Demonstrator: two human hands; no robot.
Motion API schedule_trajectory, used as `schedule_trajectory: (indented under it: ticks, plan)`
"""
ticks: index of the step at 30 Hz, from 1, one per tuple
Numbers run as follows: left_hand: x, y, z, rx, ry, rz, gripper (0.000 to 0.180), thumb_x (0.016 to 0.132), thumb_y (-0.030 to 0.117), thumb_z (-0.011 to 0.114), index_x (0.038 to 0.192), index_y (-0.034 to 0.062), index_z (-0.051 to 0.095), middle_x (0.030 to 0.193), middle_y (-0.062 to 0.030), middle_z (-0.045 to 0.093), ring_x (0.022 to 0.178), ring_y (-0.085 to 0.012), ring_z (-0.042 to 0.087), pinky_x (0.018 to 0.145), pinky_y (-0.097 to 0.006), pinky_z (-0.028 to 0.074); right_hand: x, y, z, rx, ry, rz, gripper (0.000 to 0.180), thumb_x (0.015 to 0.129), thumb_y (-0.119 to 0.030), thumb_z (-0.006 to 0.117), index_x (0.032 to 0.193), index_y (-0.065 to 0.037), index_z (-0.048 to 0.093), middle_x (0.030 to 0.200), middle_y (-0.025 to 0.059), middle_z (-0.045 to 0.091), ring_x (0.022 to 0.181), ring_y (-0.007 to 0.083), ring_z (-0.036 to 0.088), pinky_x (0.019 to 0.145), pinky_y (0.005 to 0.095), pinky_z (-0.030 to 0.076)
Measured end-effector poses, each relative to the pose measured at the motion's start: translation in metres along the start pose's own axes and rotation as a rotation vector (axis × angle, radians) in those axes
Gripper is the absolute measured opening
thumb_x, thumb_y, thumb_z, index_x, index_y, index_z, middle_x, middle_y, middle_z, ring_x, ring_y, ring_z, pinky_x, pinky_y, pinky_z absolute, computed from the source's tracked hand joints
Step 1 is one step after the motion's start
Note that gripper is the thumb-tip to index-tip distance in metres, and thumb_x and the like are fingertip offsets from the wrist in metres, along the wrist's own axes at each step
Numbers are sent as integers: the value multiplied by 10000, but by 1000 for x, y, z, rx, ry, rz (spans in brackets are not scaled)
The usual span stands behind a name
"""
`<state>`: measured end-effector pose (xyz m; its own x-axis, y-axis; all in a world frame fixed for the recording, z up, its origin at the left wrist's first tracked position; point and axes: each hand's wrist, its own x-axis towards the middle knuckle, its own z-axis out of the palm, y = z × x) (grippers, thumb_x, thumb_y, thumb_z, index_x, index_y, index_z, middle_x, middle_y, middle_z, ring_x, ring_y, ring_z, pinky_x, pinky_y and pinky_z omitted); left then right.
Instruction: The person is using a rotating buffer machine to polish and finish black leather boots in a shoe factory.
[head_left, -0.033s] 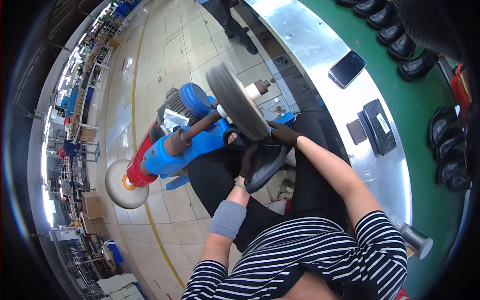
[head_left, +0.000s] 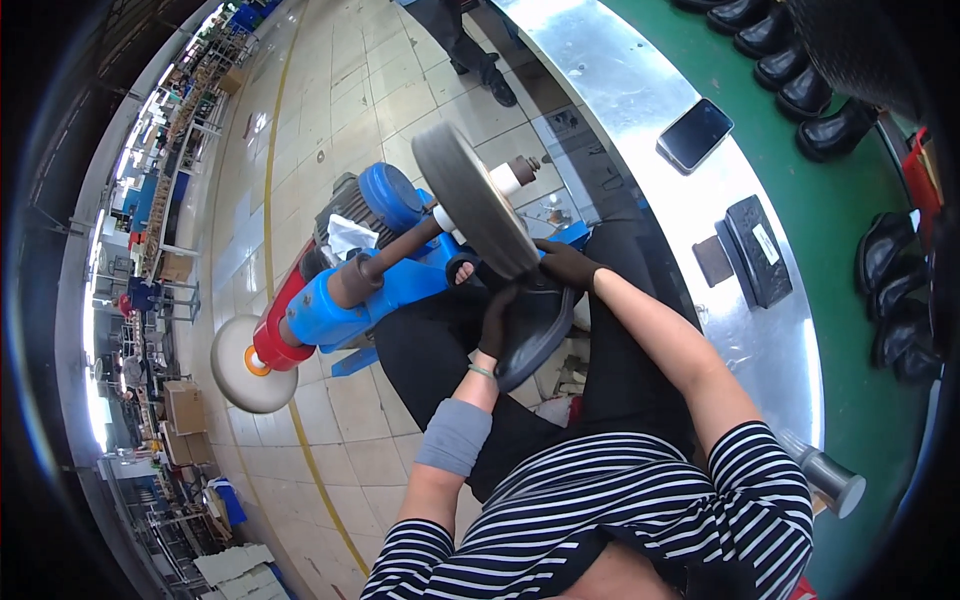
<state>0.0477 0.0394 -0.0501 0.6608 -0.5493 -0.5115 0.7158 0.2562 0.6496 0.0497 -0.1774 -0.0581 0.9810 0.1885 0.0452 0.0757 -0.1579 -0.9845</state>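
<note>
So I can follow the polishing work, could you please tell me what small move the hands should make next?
Probably turn the dark shoe slightly against the grey buffing wheel. Both gloved hands, left hand and right hand, hold it at the wheel's lower edge, so only one patch seems to meet it.

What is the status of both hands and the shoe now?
Left hand and right hand each grip the black shoe. Shoe pressed against the grey buffing wheel. Nothing between the shoe and the wheel.
</note>
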Motion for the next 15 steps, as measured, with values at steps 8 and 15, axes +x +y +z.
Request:
schedule_trajectory:
  ticks: [8, 15]
  plan:
    - [-66, 9, 39, -272, 42, 136, 262, 830, 217, 542, 942, -2, 633, 949, -91, 656, 882, -190, 623, 895, -321, 469, -19, -24, -22, 522, -29, 371, 363, 878, -258, 504, 1135, -17, 590, 1038, 103, 653, 937, 216, 634, 827, 340, 491]
    - [-34, 5, 63, -382, -17, 160, 325, 857, 281, 523, 998, 0, 603, 990, -91, 641, 912, -214, 610, 903, -340, 460, 19, 11, -6, 1086, 172, 656, 443, 853, -451, 511, 1051, -62, 588, 963, 123, 647, 839, 247, 620, 789, 418, 490]
